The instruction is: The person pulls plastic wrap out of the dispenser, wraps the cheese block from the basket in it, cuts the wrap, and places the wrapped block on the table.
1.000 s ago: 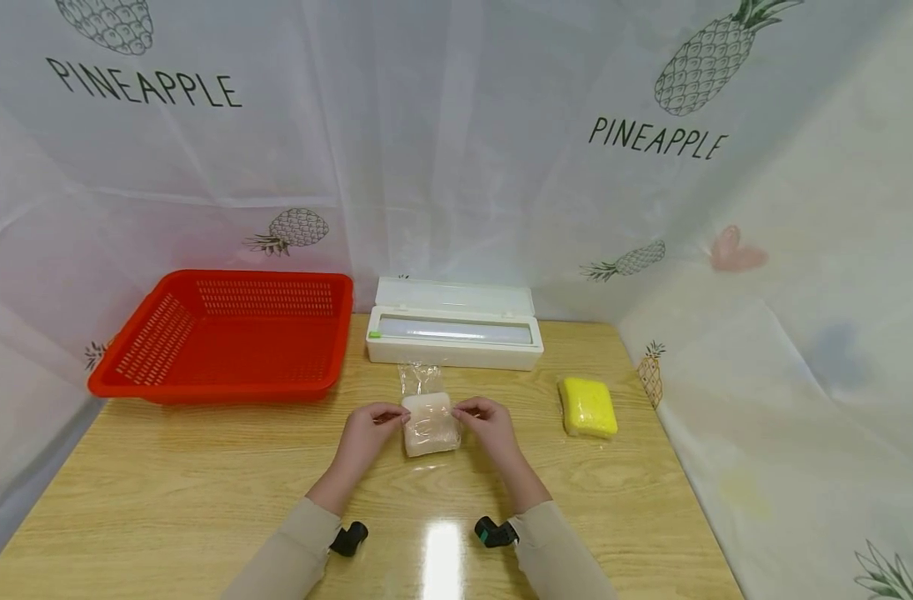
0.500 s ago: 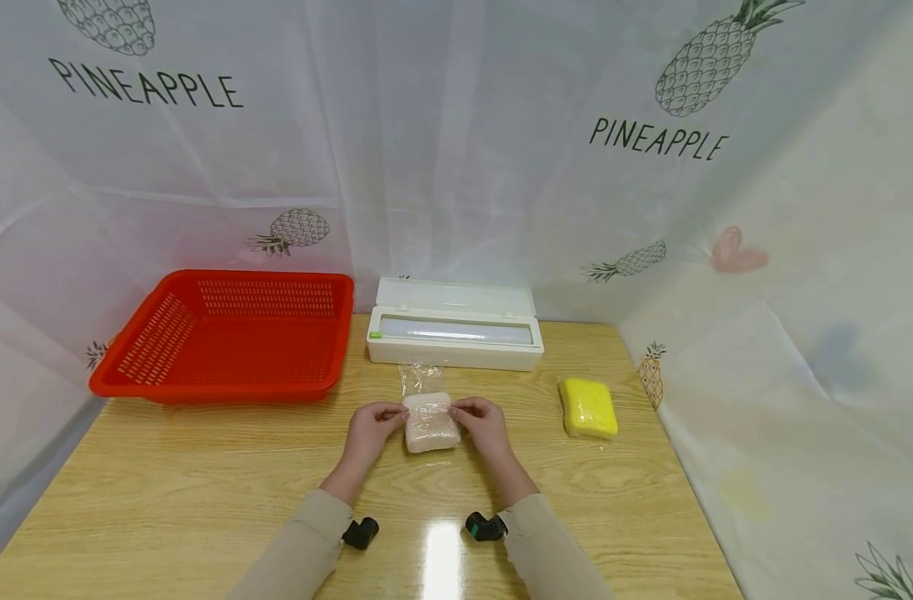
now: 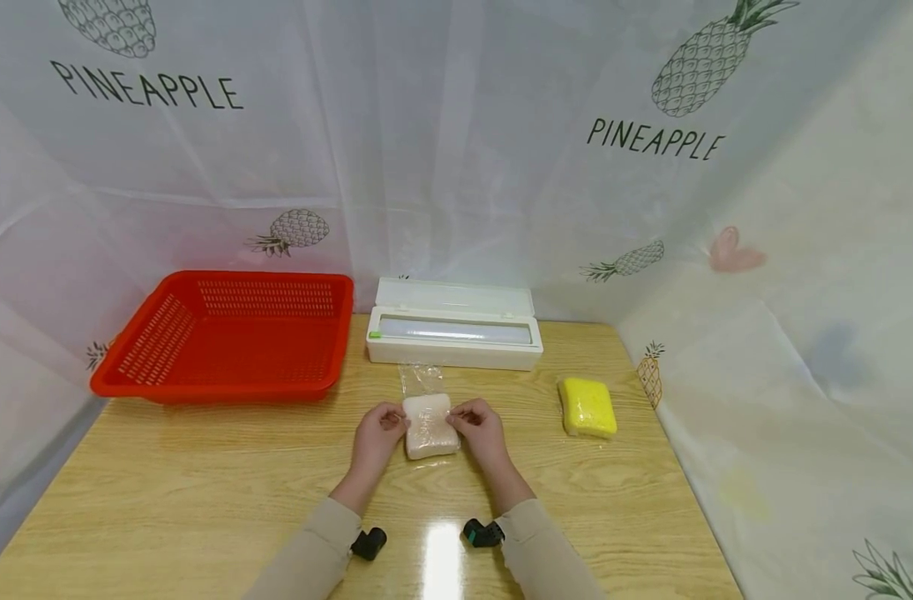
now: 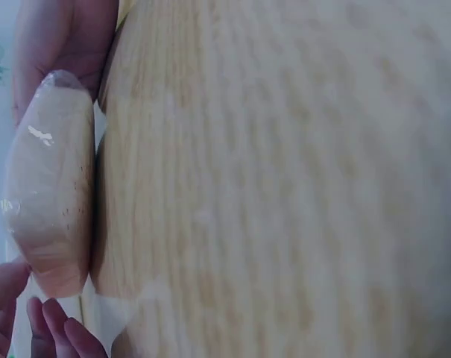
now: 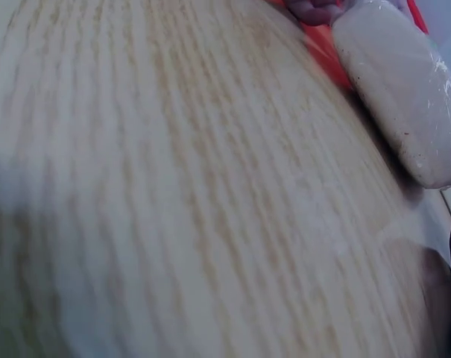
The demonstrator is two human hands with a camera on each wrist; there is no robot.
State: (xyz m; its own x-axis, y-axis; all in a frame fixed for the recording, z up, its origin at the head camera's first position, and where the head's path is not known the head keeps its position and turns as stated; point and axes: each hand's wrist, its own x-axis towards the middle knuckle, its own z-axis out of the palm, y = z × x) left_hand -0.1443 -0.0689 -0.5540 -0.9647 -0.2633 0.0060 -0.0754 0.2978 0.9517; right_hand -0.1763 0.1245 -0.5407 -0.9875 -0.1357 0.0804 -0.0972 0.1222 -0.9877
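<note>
A pale pinkish-white block with rounded corners, wrapped in clear cling film, lies on the table in front of me. My left hand pinches the film at the block's left edge between thumb and forefinger. On the opposite edge, my right hand pinches the film in the same way. A loose flap of film stretches out behind the block. The left wrist view shows the block side-on, with a thumb against its near end. In the right wrist view the film shines on the block.
Behind the block stands a white cling film dispenser with its lid raised. A red plastic basket sits at the back left. To the right lies a yellow block wrapped in film. A pineapple-print curtain hangs behind the wooden table.
The block has stayed almost in place. My left hand has turned slightly, its thumb and forefinger now forming a ring, and its forearm has shifted right. The right forearm has moved slightly left.
</note>
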